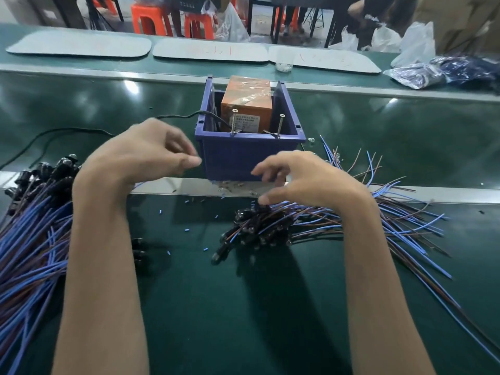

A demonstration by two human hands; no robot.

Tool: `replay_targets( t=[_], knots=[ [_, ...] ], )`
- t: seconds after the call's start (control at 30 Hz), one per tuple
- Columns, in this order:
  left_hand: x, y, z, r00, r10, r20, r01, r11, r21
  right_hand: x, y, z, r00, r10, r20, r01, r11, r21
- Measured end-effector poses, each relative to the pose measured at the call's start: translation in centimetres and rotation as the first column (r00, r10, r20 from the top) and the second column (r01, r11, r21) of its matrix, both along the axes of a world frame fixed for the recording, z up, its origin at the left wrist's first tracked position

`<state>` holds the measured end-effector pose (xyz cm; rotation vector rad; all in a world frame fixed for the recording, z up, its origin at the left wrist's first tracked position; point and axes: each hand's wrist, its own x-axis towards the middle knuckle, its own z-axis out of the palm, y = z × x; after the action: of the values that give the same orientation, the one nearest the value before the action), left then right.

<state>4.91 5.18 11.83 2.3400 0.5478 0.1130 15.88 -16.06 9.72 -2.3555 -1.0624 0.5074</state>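
Picking the next lead, by the look of it: wire pile lies just under the right hand, fingers spread & half-curled, thumb at the wires, nothing gripped. Left hand hovers loose, apparently empty. Next: pinch one lead, carry it to the blue bin just beyond the fingertips.

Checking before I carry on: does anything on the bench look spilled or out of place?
Yes: small blue offcuts lie strewn loose over the green mat on the near side of the blue bin.
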Motion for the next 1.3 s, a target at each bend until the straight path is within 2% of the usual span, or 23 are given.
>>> replay_targets(
  t=[0.1,0.17,0.23,0.3,0.4,0.47,0.53,0.6,0.67,0.73,0.8,0.9,1.03,1.13,1.2,1.3],
  knots=[
    [-0.1,-3.6,2.5,0.953,-0.139,0.27,0.179,0.976,-0.127,-1.5,1.4,0.6,0.987,0.095,-0.126,-0.072,0.983,0.17],
    [-0.2,-5.8,3.6,0.902,-0.213,0.376,0.295,0.939,-0.177,-2.7,2.3,0.6,0.967,0.175,-0.183,-0.13,0.964,0.233],
    [-0.2,-7.3,4.1,0.885,-0.271,0.378,0.375,0.896,-0.236,-3.6,2.8,0.7,0.945,0.21,-0.249,-0.108,0.924,0.368],
    [-0.3,-8.0,4.2,0.88,-0.291,0.376,0.414,0.857,-0.306,-3.7,2.9,0.7,0.926,0.197,-0.322,-0.015,0.872,0.489],
    [0.0,-7.0,3.9,0.895,-0.203,0.397,0.32,0.912,-0.256,-3.2,2.6,1.0,0.927,0.149,-0.345,0.086,0.81,0.58],
    [0.1,-5.7,3.5,0.921,-0.16,0.356,0.241,0.95,-0.197,-2.7,2.1,1.5,0.942,0.107,-0.319,0.118,0.784,0.609],
    [-0.1,-4.7,3.0,0.956,-0.185,0.228,0.225,0.961,-0.164,-2.5,1.6,2.0,0.95,0.086,-0.301,0.137,0.752,0.645],
    [-0.2,-3.9,2.4,0.969,-0.248,-0.007,0.245,0.958,-0.152,-2.6,1.3,2.5,0.94,0.085,-0.33,0.18,0.698,0.693],
    [-0.1,-3.2,1.5,0.916,-0.299,-0.266,0.275,0.953,-0.124,-2.8,1.0,3.0,0.931,0.086,-0.356,0.217,0.654,0.725],
    [0.1,-2.6,0.8,0.879,-0.265,-0.396,0.258,0.963,-0.073,-2.7,0.5,3.5,0.915,0.135,-0.379,0.222,0.617,0.755],
    [0.1,-1.8,0.3,0.893,-0.198,-0.404,0.201,0.979,-0.035,-2.6,0.1,3.8,0.905,0.178,-0.387,0.216,0.589,0.778],
    [-0.3,-1.1,0.3,0.926,-0.136,-0.353,0.136,0.99,-0.026,-2.5,-0.2,4.1,0.906,0.141,-0.4,0.263,0.552,0.791],
    [-0.4,-0.8,0.5,0.944,-0.114,-0.31,0.112,0.993,-0.022,-2.5,-0.2,4.3,0.799,0.2,-0.566,0.46,0.403,0.791],
    [-0.6,-0.9,0.8,0.948,-0.074,-0.31,0.086,0.996,0.024,-2.5,-0.2,4.5,0.746,0.264,-0.611,0.522,0.339,0.783],
    [-1.0,-0.8,1.2,0.953,-0.071,-0.293,0.099,0.992,0.079,-2.4,-0.3,4.5,0.746,0.246,-0.618,0.524,0.356,0.774],
    [-1.7,-1.1,2.3,0.952,-0.151,-0.267,0.19,0.973,0.127,-2.1,-0.2,4.0,0.792,0.128,-0.597,0.488,0.455,0.745]
  ],
)
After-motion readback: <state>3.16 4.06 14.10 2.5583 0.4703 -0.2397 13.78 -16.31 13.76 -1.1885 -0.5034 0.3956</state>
